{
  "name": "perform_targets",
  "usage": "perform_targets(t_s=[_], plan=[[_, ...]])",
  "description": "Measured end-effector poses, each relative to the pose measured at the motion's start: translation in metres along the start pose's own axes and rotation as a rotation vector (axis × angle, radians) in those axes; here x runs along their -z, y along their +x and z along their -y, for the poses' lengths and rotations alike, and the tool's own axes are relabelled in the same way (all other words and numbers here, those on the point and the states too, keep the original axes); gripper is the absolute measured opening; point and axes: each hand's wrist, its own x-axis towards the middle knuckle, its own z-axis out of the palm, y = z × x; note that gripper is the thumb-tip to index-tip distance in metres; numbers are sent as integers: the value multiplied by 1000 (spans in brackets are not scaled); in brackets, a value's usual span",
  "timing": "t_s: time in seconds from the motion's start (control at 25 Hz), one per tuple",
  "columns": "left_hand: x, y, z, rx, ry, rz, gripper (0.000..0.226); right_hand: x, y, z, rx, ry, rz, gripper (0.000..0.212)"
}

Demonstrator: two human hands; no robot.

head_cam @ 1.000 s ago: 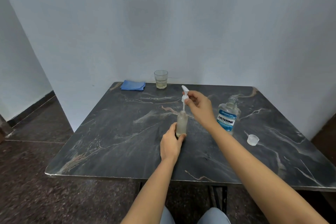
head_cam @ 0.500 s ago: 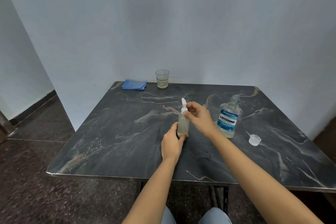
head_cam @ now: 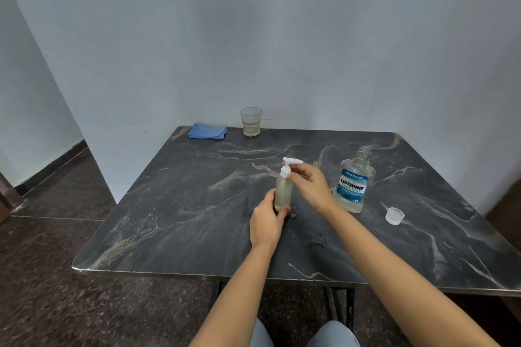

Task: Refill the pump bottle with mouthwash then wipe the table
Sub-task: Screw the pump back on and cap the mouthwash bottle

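The left hand (head_cam: 266, 224), right hand (head_cam: 311, 190) and both forearms (head_cam: 394, 270) are bare, and the trousers (head_cam: 334, 334) are light blue-grey.

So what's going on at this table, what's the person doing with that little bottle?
A person is putting a small pump bottle back together. The left hand grips its base on the table, and the right hand pinches the white pump top, which sits in the neck. Beside it stands the mouthwash bottle, open, with its cap lying apart. The blue cloth lies folded at the far edge beside a glass.
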Motion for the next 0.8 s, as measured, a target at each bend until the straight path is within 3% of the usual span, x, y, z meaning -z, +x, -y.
perform_targets(t_s=[0.2, 0.4, 0.56, 0.8], plan=[[0, -1, 0, -6, -4, -4, 44, 3, -1, -4, 25, 11, -19, 17], [0, 0, 0, 2, -5, -1, 43, 5, 3, -2, -21, 53, 33, 28], [-1, 0, 1, -4, -1, -1, 44, 5, 4, -2, -1, 12, 22, 15], [-1, 1, 1, -1, -5, -7, 45, 7, 9, -4, -31, -46, 138, 31]])
